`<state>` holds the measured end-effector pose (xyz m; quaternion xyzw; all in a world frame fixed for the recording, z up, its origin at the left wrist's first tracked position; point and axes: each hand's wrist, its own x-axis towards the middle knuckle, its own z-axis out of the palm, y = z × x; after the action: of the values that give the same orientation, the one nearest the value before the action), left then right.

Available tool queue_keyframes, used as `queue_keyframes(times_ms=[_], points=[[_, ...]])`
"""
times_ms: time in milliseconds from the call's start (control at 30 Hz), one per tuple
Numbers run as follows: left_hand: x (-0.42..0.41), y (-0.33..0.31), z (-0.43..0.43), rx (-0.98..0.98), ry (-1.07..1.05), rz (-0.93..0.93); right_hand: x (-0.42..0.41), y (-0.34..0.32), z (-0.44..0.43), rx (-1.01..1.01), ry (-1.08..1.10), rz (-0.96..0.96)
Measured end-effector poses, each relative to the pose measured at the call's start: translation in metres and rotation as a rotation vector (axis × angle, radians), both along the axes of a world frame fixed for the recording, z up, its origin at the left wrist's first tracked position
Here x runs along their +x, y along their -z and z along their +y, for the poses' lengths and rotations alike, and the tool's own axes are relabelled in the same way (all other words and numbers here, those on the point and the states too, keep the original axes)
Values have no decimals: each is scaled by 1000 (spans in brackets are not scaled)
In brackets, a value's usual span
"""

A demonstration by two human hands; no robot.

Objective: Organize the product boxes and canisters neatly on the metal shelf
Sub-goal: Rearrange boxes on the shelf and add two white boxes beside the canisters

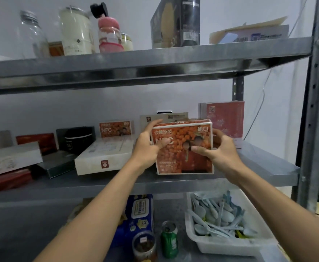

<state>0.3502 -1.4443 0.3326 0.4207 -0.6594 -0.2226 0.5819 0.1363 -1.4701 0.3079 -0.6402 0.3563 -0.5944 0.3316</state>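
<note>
Orange NFC box (185, 154) (upright, near metal shelf (268, 167) front) clasped by left hand (147, 146) and right hand (218, 150); recommend pushing it back squarely

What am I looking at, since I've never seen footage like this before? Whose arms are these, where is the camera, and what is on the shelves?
There is no machine here. A person wears one wide-angle camera on the head, so you see their own two arms reaching forward. The left hand and the right hand grip an orange box from either side, thumbs on its printed front, at the front of the middle shelf of a metal rack. Further back on the left stands a second orange box. A flat white box lies in front of it, and a pink box stands at the right rear. The top shelf carries a glass bottle, a cream canister and a black box. Below are a white tray of pale spoons, a green can and a blue pack.
</note>
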Motion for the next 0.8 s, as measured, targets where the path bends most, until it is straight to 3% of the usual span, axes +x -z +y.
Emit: queue_keyframes(times_ms=[367, 567, 800], points=[[20, -14, 7, -12, 7, 70, 20, -21, 5, 0, -42, -3], [29, -24, 9, -106, -107, 58, 29, -37, 4, 6, -30, -22], [51, -30, 4, -83, -184, 7, 45, -52, 2, -5, -76, -74]])
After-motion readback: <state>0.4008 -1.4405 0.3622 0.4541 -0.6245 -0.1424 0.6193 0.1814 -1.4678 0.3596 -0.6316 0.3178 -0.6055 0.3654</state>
